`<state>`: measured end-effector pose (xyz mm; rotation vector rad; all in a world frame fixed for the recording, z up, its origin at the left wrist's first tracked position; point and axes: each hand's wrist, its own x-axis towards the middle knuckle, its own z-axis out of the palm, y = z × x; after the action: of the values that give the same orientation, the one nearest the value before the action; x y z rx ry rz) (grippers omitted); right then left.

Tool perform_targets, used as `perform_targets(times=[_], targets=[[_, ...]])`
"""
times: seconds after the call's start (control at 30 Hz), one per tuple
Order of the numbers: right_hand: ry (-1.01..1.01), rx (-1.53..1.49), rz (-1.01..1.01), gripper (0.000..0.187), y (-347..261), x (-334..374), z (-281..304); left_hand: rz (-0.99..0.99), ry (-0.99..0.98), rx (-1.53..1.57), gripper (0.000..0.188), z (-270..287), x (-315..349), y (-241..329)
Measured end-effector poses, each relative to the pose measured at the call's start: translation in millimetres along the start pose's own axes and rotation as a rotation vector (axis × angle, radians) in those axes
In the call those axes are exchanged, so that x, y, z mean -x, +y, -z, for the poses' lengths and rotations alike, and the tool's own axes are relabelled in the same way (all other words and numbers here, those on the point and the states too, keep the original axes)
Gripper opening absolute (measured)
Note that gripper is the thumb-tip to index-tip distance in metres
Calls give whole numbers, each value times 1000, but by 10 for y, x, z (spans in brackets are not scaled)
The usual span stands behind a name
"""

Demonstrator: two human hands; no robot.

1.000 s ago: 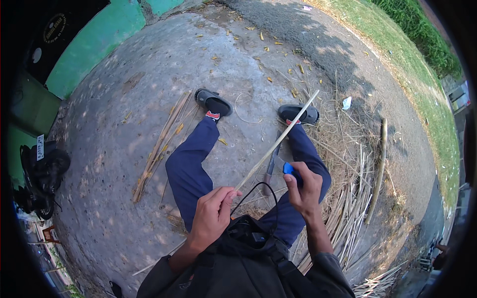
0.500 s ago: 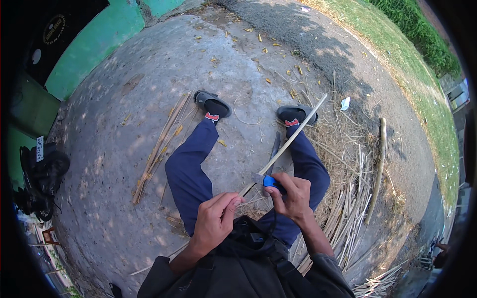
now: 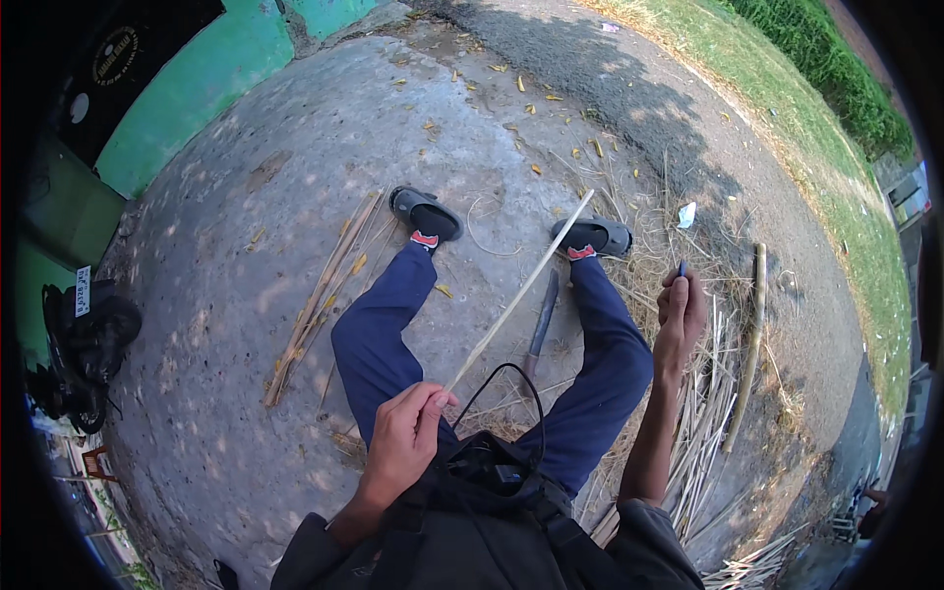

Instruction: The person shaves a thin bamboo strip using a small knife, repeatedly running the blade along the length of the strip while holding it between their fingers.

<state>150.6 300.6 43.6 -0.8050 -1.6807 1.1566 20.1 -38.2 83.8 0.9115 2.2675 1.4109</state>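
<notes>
My left hand (image 3: pixel 405 430) pinches the near end of a long, thin, pale bamboo strip (image 3: pixel 526 285). The strip slants up and away to the right, its far tip near my right shoe (image 3: pixel 593 236). My right hand (image 3: pixel 680 317) is raised to the right, apart from the strip. Its fingers are closed round a small blue-handled tool (image 3: pixel 682 267), of which only a bit of blue shows. A long dark blade like a machete (image 3: pixel 544 320) lies on the ground between my legs.
Split strips (image 3: pixel 324 295) lie left of my legs. A heap of pale strips (image 3: pixel 700 423) and shavings is on the right, beside a thick pole (image 3: pixel 752 344). A black cord (image 3: pixel 492 379) loops up from the bag (image 3: pixel 492 472) at my waist. A motorcycle (image 3: pixel 88 334) stands far left.
My right hand has moved away from the strip, up and to the right, with the blue-handled tool. The strip's far tip has swung left; my left hand has shifted slightly left and down.
</notes>
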Motion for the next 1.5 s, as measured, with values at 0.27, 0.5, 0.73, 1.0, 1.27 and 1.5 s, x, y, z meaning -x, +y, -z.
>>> perform_targets(times=[0.27,0.5,0.73,1.0,1.27,1.5], targets=[[-633,256,335,26,-428,933,-420,44,-142,97,21,-129,-85,217],[-636,265,354,25,-524,1028,-408,-19,-134,97,23,-120,26,212],[-25,346,9,29,-372,457,-72,-35,-244,45,17,25,335,180],[90,89,-48,28,-51,828,396,-42,-268,50,14,-63,221,125],[-440,263,245,22,-458,1118,-103,-19,-231,42,10,-196,-2,174],[-340,399,231,23,-302,980,-190,-45,-233,10,13,-204,17,154]])
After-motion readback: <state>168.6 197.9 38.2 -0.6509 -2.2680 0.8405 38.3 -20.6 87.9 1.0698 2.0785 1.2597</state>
